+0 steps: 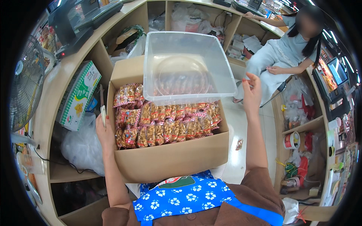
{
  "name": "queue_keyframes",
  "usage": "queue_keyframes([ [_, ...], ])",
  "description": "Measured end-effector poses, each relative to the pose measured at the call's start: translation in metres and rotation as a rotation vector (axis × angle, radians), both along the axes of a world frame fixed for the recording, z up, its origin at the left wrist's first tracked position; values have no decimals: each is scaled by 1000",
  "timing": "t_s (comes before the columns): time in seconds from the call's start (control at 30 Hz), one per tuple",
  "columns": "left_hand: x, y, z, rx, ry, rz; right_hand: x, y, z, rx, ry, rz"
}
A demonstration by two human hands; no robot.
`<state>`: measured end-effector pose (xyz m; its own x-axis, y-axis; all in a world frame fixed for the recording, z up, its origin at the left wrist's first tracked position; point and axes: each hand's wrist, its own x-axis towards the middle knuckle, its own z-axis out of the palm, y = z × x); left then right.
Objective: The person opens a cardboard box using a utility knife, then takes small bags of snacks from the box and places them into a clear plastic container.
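Note:
My left hand [105, 134] grips a small knife [103, 113] with a pale handle, blade pointing up, at the left side of a cardboard box [172, 162]. Rows of small printed plastic packets of brown twisted snacks [169, 128] fill the box. A translucent plastic bin [183, 82], tilted with its opening up, rests over the far part of the box and hides some packets. Just right of the bin, my right hand [252, 94] is raised with fingers loosely bent and apart, holding nothing visible.
Another person [282, 53] sits at the right, one hand on the counter. A wooden counter with shelves [76, 67] curves around me. At left stand a green-and-white carton [80, 97], a plastic bag [83, 147] and a fan [27, 84]. One loose packet [239, 144] lies on the floor.

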<state>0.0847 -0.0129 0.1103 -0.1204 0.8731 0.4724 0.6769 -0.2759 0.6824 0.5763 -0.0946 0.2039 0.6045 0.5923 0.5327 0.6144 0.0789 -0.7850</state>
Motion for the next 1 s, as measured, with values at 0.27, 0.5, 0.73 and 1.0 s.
queue_keyframes([
  [0.27,85,-105,38,-276,-157,-414,-128,-93,-14,-236,52,824],
  [0.5,137,-168,24,-947,-684,-933,-188,-101,-49,-94,762,1048],
  [0.73,135,-163,31,-1039,-232,-992,-181,-110,-36,-209,510,941],
  [1.0,128,-166,38,-948,-767,-829,-177,-112,-51,-393,-157,986],
])
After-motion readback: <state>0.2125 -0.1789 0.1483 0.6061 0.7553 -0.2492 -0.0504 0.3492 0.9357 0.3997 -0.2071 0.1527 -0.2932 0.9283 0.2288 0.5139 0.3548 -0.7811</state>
